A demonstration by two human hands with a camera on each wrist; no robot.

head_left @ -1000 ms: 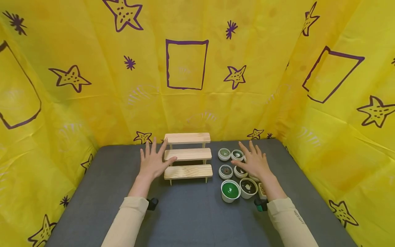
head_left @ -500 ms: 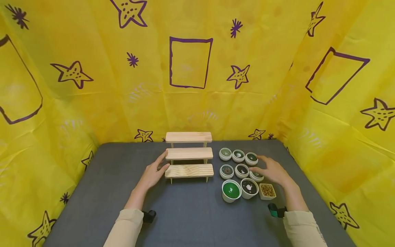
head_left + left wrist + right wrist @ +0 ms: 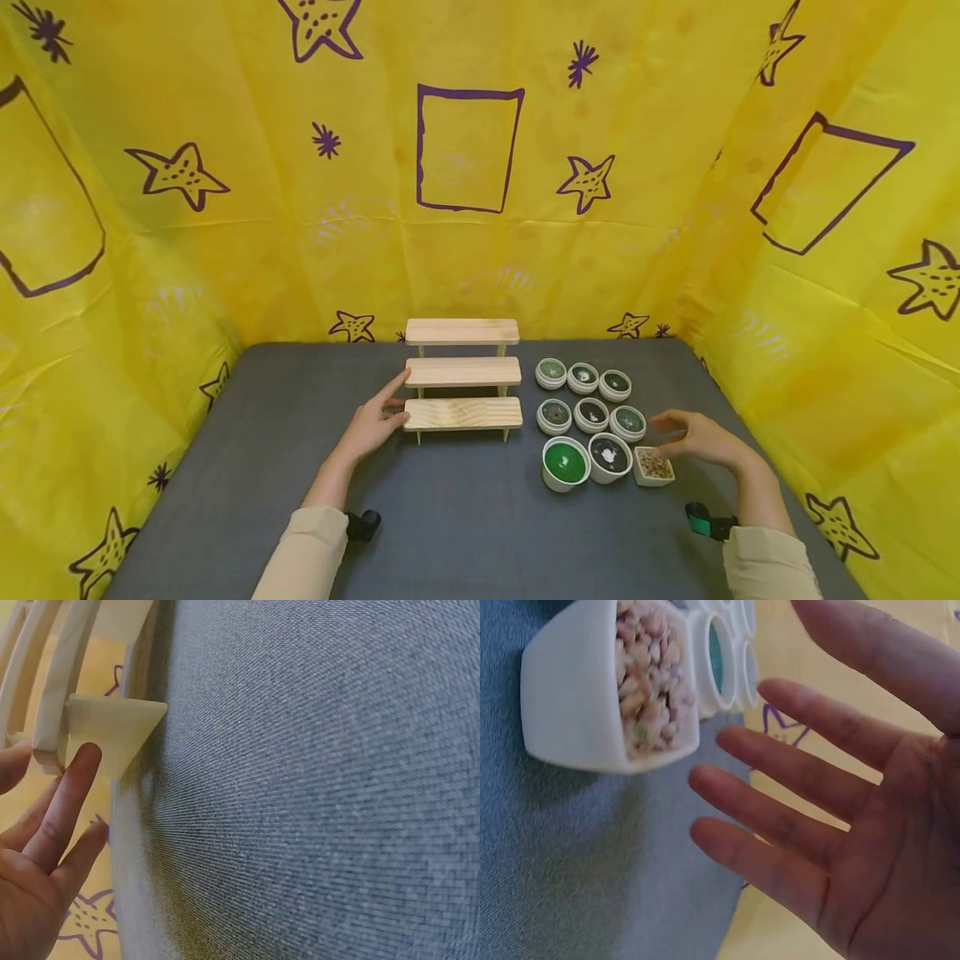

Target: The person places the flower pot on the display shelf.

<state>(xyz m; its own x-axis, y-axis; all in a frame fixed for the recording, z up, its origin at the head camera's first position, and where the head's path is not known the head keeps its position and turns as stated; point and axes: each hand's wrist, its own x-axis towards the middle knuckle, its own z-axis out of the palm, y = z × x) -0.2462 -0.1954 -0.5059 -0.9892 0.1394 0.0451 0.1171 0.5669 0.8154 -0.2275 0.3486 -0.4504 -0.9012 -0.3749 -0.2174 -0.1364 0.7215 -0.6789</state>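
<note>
A three-tier wooden stand stands at the middle back of the table. My left hand is at its left end, fingertips at the edges of the lower and middle shelves. In the left wrist view, its extended fingers reach the shelf end beside a pale support leg. On the right, my right hand hovers beside a square white pot of small pebbles. The right wrist view shows its fingers spread and nearly straight, apart from the pot, holding nothing.
Several round white pots, one a dark-filled pot, cluster between the stand and my right hand. A taller green-filled cup and a dark-filled cup stand in front. Yellow patterned cloth walls the grey table.
Both hands have come down from above the stand and pots. The left has settled at the stand's left end; the right has moved right and nearer, to beside the pebble pot.
</note>
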